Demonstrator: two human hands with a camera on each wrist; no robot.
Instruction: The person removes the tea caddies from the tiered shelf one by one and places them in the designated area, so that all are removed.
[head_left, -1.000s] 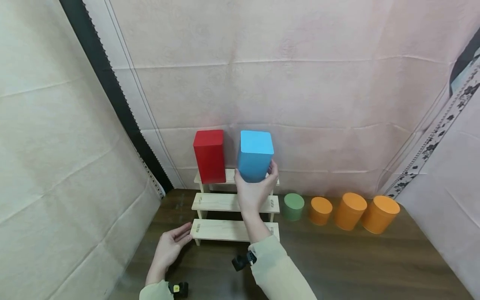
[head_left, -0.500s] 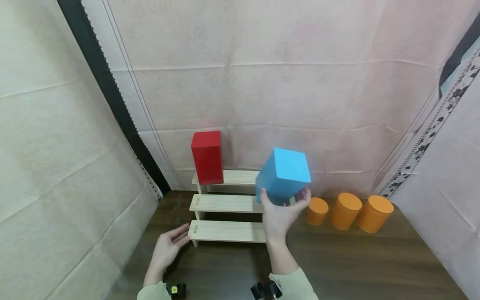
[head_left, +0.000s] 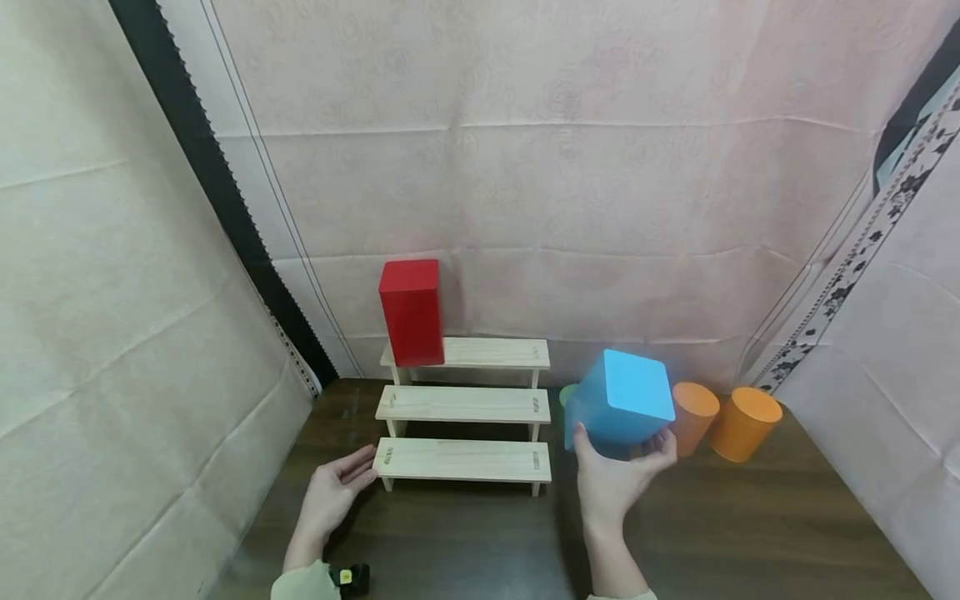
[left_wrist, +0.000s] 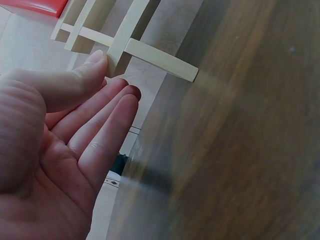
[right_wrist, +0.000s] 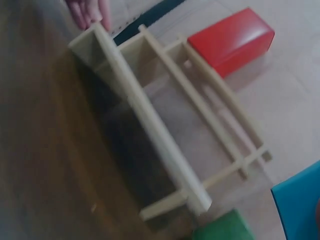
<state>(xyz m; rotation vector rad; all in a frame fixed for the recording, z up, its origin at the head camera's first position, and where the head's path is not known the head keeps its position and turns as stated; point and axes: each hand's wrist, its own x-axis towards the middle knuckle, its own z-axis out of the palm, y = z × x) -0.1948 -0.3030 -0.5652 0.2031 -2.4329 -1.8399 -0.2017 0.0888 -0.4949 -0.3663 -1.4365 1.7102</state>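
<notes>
My right hand point(head_left: 617, 487) grips a blue rectangular block point(head_left: 622, 396) from below and the sides, to the right of the small three-step wooden stand point(head_left: 461, 458). The block hides the smallest orange cylinder and most of a green cylinder point(head_left: 567, 392). In the right wrist view only part of the blue block point(right_wrist: 300, 200) shows at the right edge. My left hand point(head_left: 330, 493) rests at the left end of the bottom step. Its fingers are extended, and the thumb point(left_wrist: 82, 80) touches the step's end in the left wrist view. A red rectangular block point(head_left: 412, 312) stands on the top step's left end.
Two orange cylinders point(head_left: 746, 423) stand to the right of the blue block, near the back cloth wall point(head_left: 600, 208). Cloth also hangs on the left point(head_left: 150, 333) and right. Dark wooden tabletop point(head_left: 450, 542) extends in front of the stand.
My right hand has carried the blue block from above the top step's right end, rightward and down, to in front of the cylinders. The left hand has stayed at the stand.
</notes>
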